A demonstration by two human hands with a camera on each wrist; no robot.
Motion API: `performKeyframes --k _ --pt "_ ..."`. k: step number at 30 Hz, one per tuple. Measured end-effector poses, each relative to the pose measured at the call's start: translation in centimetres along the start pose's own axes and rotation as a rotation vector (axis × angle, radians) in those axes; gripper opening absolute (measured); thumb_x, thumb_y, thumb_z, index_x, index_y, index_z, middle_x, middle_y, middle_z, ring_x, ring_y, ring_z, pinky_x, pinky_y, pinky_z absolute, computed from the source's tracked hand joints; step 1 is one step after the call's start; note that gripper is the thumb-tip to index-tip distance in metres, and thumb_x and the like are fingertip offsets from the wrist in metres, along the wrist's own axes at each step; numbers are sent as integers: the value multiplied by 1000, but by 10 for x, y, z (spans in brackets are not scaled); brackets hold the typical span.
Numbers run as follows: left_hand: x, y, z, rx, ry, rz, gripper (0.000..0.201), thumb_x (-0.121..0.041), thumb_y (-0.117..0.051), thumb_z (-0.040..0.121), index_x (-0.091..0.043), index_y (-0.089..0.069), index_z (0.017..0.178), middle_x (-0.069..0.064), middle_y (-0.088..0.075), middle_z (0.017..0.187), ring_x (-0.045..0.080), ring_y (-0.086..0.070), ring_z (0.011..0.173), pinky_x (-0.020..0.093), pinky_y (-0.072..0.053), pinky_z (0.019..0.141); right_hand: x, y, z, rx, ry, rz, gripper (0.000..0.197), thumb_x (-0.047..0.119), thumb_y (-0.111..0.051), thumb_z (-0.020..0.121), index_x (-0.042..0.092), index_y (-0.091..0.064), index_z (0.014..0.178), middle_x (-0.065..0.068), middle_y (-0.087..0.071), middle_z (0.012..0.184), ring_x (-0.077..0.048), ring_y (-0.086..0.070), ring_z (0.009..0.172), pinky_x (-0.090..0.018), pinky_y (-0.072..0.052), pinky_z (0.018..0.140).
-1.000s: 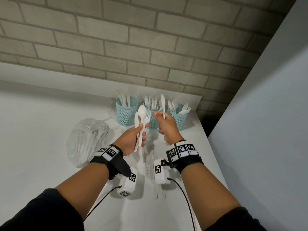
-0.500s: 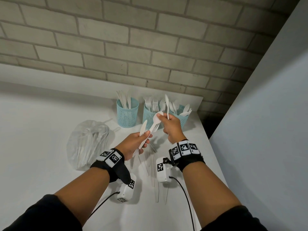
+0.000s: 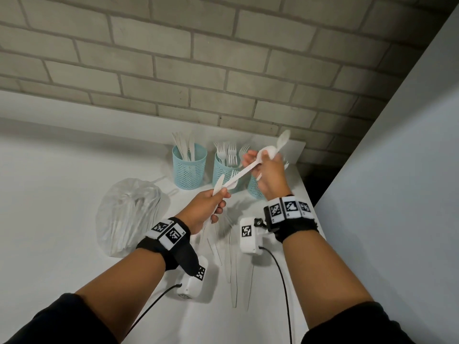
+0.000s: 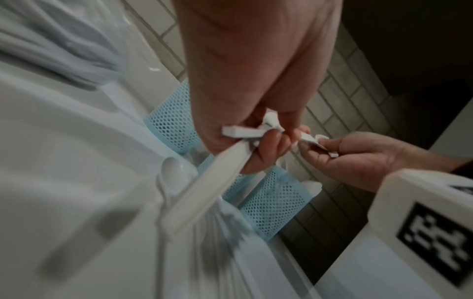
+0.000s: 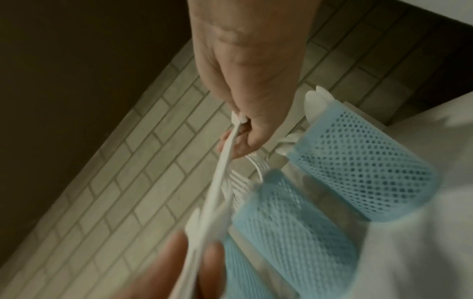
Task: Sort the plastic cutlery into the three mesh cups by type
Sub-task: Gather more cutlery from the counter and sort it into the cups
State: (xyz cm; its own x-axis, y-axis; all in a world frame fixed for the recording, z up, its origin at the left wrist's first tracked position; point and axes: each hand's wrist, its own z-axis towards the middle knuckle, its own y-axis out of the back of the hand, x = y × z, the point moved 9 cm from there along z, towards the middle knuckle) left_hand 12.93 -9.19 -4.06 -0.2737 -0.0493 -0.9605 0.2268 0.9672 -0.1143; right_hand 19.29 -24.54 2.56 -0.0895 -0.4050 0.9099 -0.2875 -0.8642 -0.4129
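Fingers of the right hand point(image 3: 267, 173) curl round two white plastic spoons point(image 3: 278, 146); the left hand point(image 3: 207, 209) grips a white plastic knife and fork point(image 3: 219, 186). Three blue mesh cups point(image 3: 190, 166) stand near the bench's far right corner.

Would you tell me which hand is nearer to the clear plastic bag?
Left. The left hand is just right of the plastic bag; the right hand is farther right, in front of the mesh cups.
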Motion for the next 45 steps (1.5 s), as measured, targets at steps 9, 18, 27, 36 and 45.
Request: performKeyframes --k 9,18,27,36,45 --pt "-27 -3 17 -22 -29 -175 26 -29 -37 101 -16 -59 95 -2 -41 69 10 -36 59 22 -28 52 78 41 48 -300 352 -64 16 25 -46 98 23 -49 83 3 -37 59 -3 -35 40 -19 -39 46" --pt "-26 -4 29 10 -14 -238 28 -22 -34 102 -14 -60 108 -2 -45 73 9 -41 63 22 -33 56 52 46 77 -228 364 -327 24 7 -63 86 24 -48 81 1 -54 76 -12 -55 64 -26 -50 68" --pt "-23 -4 25 24 -21 -247 26 -21 -37 101 -16 -62 106 -2 -48 75 10 -43 65 23 -35 59 65 40 79 -196 466 -478 33 -7 -63 78 23 -49 77 4 -55 78 -11 -52 74 -22 -44 77" --pt "-27 -2 18 22 -46 -182 23 -22 -42 100 -21 -63 108 -4 -54 80 10 -47 71 25 -40 64 67 23 68 -148 501 -943 29 3 -44 92 9 -64 112 -9 -63 120 -24 -56 114 -27 -40 96" --pt "-25 3 10 -5 -28 -187 20 -24 -45 99 -21 -64 106 -3 -58 84 10 -51 74 25 -42 66 63 17 51 -163 607 -1289 30 12 -52 89 7 -63 116 -16 -58 124 -33 -45 124 -42 -37 102"
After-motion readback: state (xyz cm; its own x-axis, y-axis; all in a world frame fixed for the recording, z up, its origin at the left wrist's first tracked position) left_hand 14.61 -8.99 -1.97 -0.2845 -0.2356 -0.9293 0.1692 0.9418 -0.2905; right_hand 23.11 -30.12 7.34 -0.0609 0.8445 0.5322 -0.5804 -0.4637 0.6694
